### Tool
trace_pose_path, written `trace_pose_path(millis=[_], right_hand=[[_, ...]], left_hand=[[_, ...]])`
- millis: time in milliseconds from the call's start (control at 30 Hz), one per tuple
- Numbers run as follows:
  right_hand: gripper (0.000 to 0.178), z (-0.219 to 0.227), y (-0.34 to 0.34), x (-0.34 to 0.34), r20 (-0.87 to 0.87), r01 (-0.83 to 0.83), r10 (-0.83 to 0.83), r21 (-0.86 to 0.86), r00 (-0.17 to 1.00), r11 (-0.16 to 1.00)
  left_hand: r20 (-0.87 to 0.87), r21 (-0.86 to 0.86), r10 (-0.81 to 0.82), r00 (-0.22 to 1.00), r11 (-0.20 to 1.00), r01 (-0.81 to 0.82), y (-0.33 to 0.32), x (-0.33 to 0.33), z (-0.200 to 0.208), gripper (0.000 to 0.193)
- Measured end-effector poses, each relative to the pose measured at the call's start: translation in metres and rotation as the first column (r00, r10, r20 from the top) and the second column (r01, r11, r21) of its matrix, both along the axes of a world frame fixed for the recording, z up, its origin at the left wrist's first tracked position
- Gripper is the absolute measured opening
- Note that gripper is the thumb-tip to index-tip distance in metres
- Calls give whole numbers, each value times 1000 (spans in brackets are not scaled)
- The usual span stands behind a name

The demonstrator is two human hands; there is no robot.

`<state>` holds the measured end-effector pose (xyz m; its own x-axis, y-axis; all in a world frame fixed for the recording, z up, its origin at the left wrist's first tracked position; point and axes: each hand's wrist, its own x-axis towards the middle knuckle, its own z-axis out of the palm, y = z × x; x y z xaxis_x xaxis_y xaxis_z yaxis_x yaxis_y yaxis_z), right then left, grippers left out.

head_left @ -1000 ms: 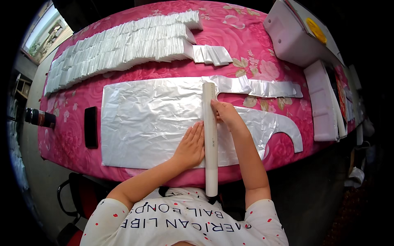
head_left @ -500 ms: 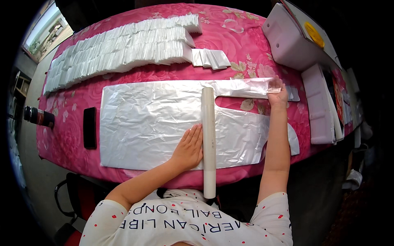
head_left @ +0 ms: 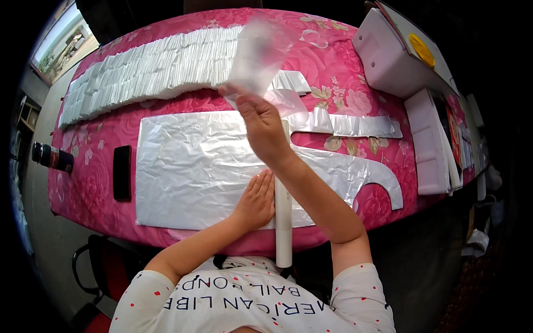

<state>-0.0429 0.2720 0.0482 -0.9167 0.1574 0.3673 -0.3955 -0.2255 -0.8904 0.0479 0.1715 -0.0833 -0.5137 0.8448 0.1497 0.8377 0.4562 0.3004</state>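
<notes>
A stack of thin, silvery-white plastic sheets (head_left: 194, 150) lies flat before me, with a U-shaped cut-out and two strips on its right side, much like disposable aprons. Across it, pointing toward me, rests a pale round tube (head_left: 283, 227). My left hand (head_left: 256, 197) is pressed flat on the stack, its fingertips against the tube. Raised over the far side of the stack, my right hand (head_left: 261, 122) is closed on a translucent plastic sheet (head_left: 256, 61). That sheet is blurred by motion and partly covers the rows behind it.
Long rows of folded white plastic packets (head_left: 155, 64) stand at the back left, with a small fanned pile (head_left: 294, 81) beside them. A black phone (head_left: 121, 173) and a dark jar (head_left: 53, 157) lie left. White foam boxes (head_left: 388, 53) stand at right on the pink floral tablecloth (head_left: 355, 100).
My right hand has swung from the strip at the right end to the upper middle, lifting a plastic sheet off the stack. My left hand stays in place by the tube.
</notes>
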Motion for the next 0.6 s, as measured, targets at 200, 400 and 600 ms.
trace_pose_path(millis=[200, 400, 600], right_hand=[[20, -83, -157, -9, 149, -193, 132, 542, 980, 818], [35, -120, -178, 13, 164, -272, 227, 738, 960, 618], [39, -69, -90, 80, 106, -211, 196, 720, 975, 661]], left_hand=[[-166, 140, 51, 985, 990, -27, 0, -2, -28, 62], [47, 199, 7, 999, 980, -16, 1, 2, -17, 61], [274, 401, 41, 961, 903, -153, -12, -7, 19, 57]])
